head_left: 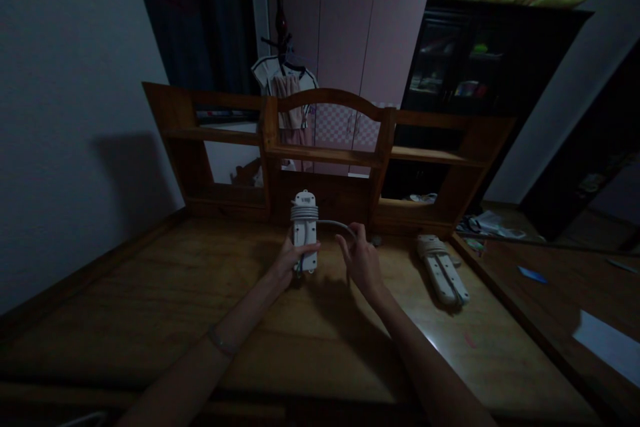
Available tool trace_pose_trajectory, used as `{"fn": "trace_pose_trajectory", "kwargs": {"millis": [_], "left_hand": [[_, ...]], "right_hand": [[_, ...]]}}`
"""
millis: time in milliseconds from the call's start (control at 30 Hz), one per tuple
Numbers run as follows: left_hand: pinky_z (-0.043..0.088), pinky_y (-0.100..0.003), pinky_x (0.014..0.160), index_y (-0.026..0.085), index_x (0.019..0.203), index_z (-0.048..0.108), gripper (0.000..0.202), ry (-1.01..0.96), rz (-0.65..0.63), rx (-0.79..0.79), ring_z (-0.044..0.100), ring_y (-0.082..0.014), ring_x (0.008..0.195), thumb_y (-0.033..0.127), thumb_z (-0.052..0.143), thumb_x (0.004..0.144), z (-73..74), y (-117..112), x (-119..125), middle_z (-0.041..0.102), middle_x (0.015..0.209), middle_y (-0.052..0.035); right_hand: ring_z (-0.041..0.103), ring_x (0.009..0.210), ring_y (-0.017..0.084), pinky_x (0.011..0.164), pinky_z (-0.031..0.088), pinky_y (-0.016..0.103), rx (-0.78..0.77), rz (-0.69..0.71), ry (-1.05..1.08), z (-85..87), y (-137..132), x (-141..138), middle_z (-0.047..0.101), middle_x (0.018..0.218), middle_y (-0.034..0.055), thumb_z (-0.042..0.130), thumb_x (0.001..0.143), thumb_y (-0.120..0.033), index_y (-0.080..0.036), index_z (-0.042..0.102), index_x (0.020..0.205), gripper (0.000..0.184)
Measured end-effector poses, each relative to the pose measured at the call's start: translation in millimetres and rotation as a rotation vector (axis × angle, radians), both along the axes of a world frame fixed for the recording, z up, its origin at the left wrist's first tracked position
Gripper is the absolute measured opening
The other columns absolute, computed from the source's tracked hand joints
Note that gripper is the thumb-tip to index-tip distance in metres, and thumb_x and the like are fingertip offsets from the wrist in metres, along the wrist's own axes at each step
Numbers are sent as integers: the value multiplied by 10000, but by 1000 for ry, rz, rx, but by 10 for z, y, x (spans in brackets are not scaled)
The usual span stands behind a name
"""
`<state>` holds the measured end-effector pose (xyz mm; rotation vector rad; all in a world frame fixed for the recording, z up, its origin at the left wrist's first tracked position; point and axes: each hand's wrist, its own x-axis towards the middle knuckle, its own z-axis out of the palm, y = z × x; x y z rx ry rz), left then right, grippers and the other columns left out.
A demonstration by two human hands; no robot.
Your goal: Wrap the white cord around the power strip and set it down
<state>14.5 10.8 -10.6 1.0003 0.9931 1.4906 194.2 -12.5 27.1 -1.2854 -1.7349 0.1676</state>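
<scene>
Left hand [291,261] clasps the likely light, rigid power strip [305,230] low down; right hand [363,261], at 3 o'clock, pinches its pliant cord [334,221].

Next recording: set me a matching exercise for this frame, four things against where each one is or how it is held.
Things
1. white power strip
2. grey cord
3. cream power strip
4. white sheet

Places and states
A. lying flat on the wooden surface, right of both hands
B. gripped upright in the left hand
C. at the far right edge of the picture
D. arching over to the right hand, which pinches it

Pairs: 1-B, 2-D, 3-A, 4-C
</scene>
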Motion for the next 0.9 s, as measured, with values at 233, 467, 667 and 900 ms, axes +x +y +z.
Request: {"fn": "trace_pose_trajectory", "kwargs": {"millis": [233, 467, 667, 900], "left_hand": [[516, -278, 618, 217, 1111, 532, 628, 70, -152, -7, 641, -162, 707, 239, 817, 552, 21, -123, 60, 653, 918, -35], [485, -284, 767, 217, 1185, 492, 753, 210, -187, 96, 624, -180, 871, 162, 814, 507, 6, -122, 79, 645, 1007, -32], [493, -330, 782, 205, 1266, 423, 809, 287, -311, 114, 638, -204, 855, 195, 801, 551, 2, -153, 127, 643, 1010, -61], [491, -340, 820, 199, 1291, 400, 841, 287, -350, 105, 633, -215, 908, 198, 809, 556, 84, -196, 139, 634, 1041, -76]], "right_hand": [[619, 782, 213, 598, 370, 268, 236, -226, -279, 60, 59, 178, 631, 1006, 121, 447, 920, -488, -167, 519, 1183, 421], [585, 842, 244, 624, 410, 287, 309, -230, -291, 89, 78, 242, 574, 1005, 125, 549, 835, -560, -156, 510, 1169, 526], [580, 870, 226, 635, 440, 270, 300, -177, -295, 130, 40, 234, 539, 1080, 118, 598, 807, -538, -184, 510, 1200, 537], [575, 892, 184, 707, 453, 241, 315, -88, -262, 61, 47, 213, 529, 1083, 94, 604, 850, -410, -216, 621, 1026, 263]]}}
